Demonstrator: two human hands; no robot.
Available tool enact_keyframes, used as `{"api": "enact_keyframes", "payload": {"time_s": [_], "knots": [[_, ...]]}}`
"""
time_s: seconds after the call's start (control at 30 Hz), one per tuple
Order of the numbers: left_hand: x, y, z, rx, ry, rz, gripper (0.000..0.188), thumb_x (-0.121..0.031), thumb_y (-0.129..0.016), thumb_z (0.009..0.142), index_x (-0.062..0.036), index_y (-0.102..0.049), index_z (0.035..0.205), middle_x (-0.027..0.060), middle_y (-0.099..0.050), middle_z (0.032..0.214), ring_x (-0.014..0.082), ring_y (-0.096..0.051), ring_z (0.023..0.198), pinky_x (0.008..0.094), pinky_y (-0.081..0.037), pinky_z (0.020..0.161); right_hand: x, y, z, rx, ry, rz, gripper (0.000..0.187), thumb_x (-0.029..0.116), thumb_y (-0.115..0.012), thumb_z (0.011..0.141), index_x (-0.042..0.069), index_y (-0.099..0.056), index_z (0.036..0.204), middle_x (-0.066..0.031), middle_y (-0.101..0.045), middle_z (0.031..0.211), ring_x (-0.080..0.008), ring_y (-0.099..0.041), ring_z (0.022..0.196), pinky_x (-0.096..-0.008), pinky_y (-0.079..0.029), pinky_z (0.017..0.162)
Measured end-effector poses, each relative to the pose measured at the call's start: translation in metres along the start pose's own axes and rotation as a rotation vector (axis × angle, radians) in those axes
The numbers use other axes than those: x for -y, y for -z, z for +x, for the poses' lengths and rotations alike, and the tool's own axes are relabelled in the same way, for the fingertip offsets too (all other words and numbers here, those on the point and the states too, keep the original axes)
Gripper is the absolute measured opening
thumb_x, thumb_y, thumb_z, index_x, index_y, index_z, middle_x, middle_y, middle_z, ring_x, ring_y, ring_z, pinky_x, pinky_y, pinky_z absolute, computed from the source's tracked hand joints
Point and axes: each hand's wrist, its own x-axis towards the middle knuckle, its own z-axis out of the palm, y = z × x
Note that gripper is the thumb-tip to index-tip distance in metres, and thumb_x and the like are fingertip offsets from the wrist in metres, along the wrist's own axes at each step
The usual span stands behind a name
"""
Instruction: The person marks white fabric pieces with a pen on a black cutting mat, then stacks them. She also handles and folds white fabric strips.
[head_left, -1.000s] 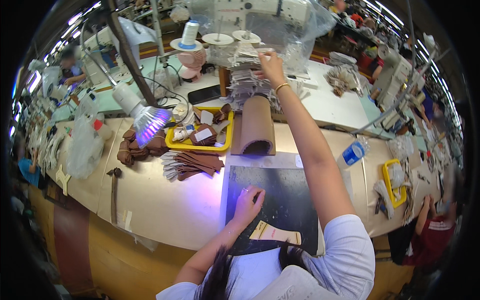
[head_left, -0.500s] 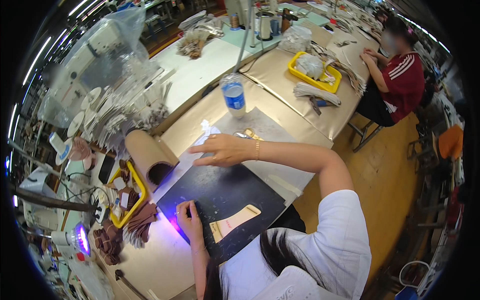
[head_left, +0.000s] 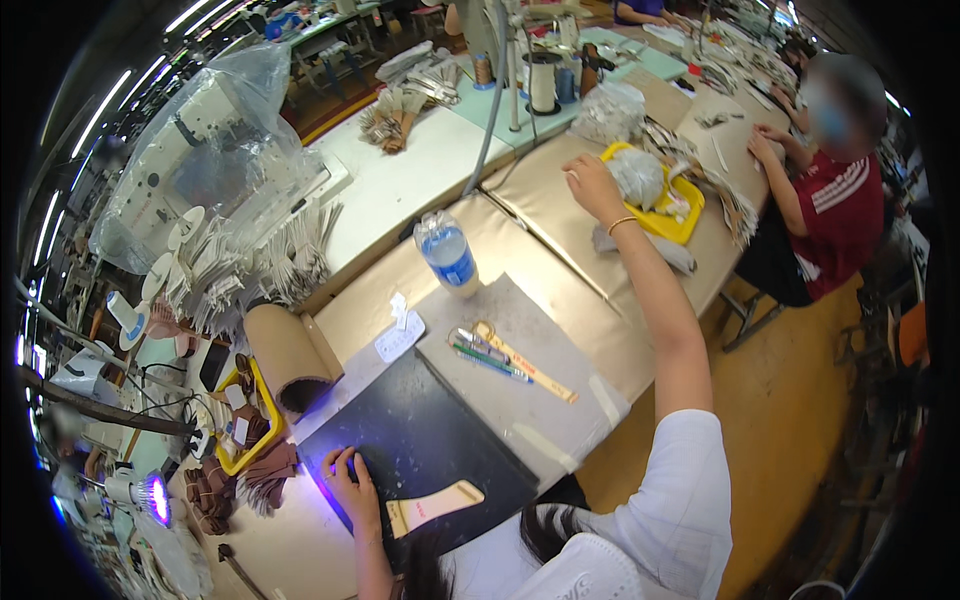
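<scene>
Tan tabletop (head_left: 540,272): black rectangular mat (head_left: 425,430) at near edge, yellow plastic tray (head_left: 672,228) toward right, flat cream flared piece (head_left: 432,508) by mat's near edge, left hand (head_left: 350,487) loosely curled, right hand (head_left: 595,190) bent-fingered beside tray, grips unclear; probably a reach, next calling for finger placement.

I look through one wide fisheye lens on my head, the left of a pair, aimed down and turned toward my right. My left hand (head_left: 352,488) and the black mat (head_left: 430,430) lie near it; my right hand (head_left: 596,190) is farther off. The workbench (head_left: 550,285) runs slantwise to the upper right. Straight edges bend near the dark rim, where I can't quite tell how far back the view reaches.
</scene>
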Motion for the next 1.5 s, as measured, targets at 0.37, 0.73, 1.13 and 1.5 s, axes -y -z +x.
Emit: {"api": "enact_keyframes", "payload": {"time_s": [0.37,0.73,1.13,1.5], "knots": [[-0.005,-0.012,0.0,-0.004,0.012,0.325,0.03,-0.01,-0.066,0.092,-0.0034,-0.062,0.121,0.0182,-0.05,0.134,0.0385,-0.044,0.128,0.0501,-0.033,0.109,-0.143,-0.052,0.108,0.158,-0.613,-0.324,0.031,0.021,-0.054,0.096,0.018,-0.07,0.123,-0.0125,-0.049,0.146,-0.0391,-0.058,0.123,-0.0527,-0.05,0.098],[-0.01,-0.014,0.0,-0.003,0.07,0.387,0.03,-0.01,-0.064,0.091,-0.0031,-0.061,0.12,0.0197,-0.051,0.134,0.0396,-0.045,0.127,0.0503,-0.034,0.108,-0.234,-0.116,0.147,0.07,-0.48,-0.136,0.044,0.026,-0.051,0.098,-0.013,-0.069,0.11,-0.0278,-0.065,0.125,-0.0417,-0.05,0.131,-0.0429,-0.04,0.111],[-0.006,-0.015,-0.001,-0.016,0.011,0.381,0.029,-0.011,-0.063,0.092,-0.0043,-0.061,0.121,0.0188,-0.051,0.135,0.0389,-0.045,0.128,0.0512,-0.033,0.108,-0.15,-0.078,0.094,-0.098,-0.485,0.45,0.031,0.018,-0.054,0.092,-0.002,-0.076,0.097,-0.0193,-0.074,0.101,-0.031,-0.071,0.094,-0.0369,-0.052,0.087],[-0.004,-0.016,0.001,-0.043,-0.053,0.394,0.03,-0.012,-0.065,0.092,-0.0057,-0.061,0.121,0.0174,-0.052,0.133,0.0381,-0.047,0.126,0.0502,-0.035,0.107,0.014,-0.097,0.01,-0.205,-0.655,1.494,0.023,0.017,-0.054,0.103,0.001,-0.07,0.105,-0.0041,-0.068,0.099,-0.0131,-0.06,0.09,-0.0281,-0.047,0.082]]}}
